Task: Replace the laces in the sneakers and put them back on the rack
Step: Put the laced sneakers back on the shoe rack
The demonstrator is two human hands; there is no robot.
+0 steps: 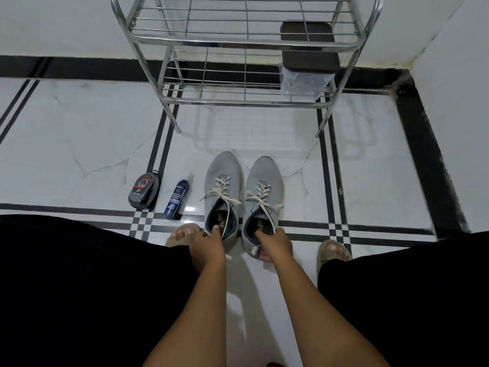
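Hands' (pixel 209 247) grip on sneakers' (pixel 223 197) heels.

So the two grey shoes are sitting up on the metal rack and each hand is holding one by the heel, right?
Not quite. The head view shows the two grey shoes on the floor in front of the metal rack, not on it. The rest holds: the left hand and right hand each hold one by the heel.

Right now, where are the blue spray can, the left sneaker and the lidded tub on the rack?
blue spray can (pixel 176 198): head view, label.
left sneaker (pixel 222 165): head view, toe fabric.
lidded tub (pixel 309 46): head view, dark lid.
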